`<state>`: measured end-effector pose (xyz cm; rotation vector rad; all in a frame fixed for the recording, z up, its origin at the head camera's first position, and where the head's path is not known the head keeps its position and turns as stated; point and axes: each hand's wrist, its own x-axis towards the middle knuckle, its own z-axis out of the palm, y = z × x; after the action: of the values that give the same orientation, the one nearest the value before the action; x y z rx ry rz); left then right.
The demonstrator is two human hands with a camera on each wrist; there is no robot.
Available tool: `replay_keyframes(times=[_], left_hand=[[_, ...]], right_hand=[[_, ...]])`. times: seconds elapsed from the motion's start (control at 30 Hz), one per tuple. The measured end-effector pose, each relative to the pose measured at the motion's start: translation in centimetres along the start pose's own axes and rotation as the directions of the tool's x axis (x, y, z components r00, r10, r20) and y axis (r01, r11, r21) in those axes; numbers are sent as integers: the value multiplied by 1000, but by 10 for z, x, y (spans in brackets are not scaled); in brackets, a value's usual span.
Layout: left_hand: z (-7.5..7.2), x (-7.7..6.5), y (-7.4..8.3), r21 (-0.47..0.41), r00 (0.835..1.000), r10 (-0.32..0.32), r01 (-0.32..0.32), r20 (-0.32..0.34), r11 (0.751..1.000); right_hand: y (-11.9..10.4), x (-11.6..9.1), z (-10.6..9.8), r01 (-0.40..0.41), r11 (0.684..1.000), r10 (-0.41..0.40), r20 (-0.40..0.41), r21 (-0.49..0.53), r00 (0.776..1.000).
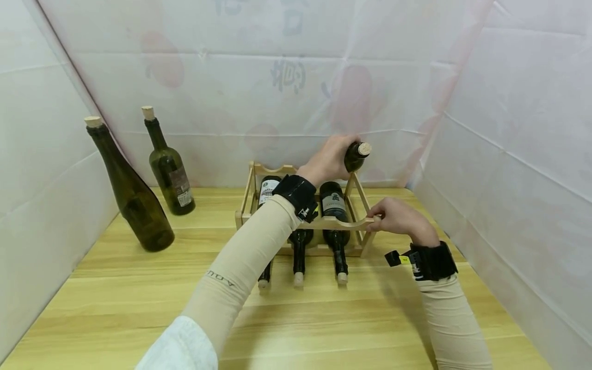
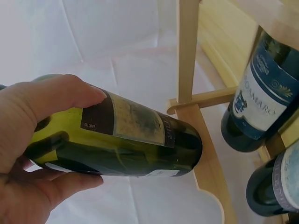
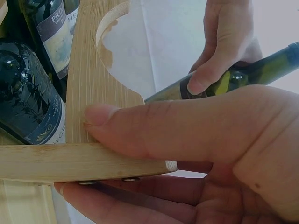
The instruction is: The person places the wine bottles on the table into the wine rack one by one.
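My left hand [image 1: 327,160] grips a corked green wine bottle [image 1: 354,159] above the back right corner of a small wooden wine rack [image 1: 330,223]. Thumb and fingers wrap its upper part in the left wrist view, where its labelled body [image 2: 140,123] lies tilted and its base overlaps a scalloped rack rail [image 2: 208,163]. At the rack's front right corner, my right hand [image 1: 399,218] pinches the top rail between thumb [image 3: 154,123] and fingers. Inside the rack lie several dark bottles, including a right-hand one [image 1: 334,203] with a pale label, their corked necks pointing toward me.
Two corked green bottles stand on the wooden table [image 1: 115,308] at the left, a taller near one [image 1: 139,205] and a shorter one [image 1: 170,177] behind it. White sheeting [image 1: 231,92] encloses the back and both sides.
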<state>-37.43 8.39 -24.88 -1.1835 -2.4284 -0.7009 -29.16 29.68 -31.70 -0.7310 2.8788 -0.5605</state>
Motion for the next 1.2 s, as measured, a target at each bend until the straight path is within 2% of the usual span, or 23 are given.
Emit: replay_keyframes(times=[0.13, 0.3, 0.5, 0.67, 0.97, 1.2], left_hand=[[3, 1, 2, 70, 999, 5, -8, 36, 997], [10, -5, 3, 124, 996, 24, -34, 80, 992], [16, -15, 3, 174, 993, 81, -96, 88, 980], [21, -23, 5, 237, 992, 77, -99, 101, 966], [33, -35, 7, 226, 988, 65, -95, 140, 969], [37, -41, 9, 239, 987, 35, -73, 159, 968]], right_hand=[[1, 0, -1, 3, 1000, -3, -3, -6, 1000], [2, 1, 1, -2, 1000, 2, 3, -1, 1000], [3, 1, 1, 5, 1000, -5, -9, -17, 1000], [3, 3, 0, 18, 1000, -19, -27, -26, 999], [7, 4, 1, 2, 1000, -2, -11, -22, 1000], [6, 4, 0, 12, 999, -12, -8, -32, 1000]])
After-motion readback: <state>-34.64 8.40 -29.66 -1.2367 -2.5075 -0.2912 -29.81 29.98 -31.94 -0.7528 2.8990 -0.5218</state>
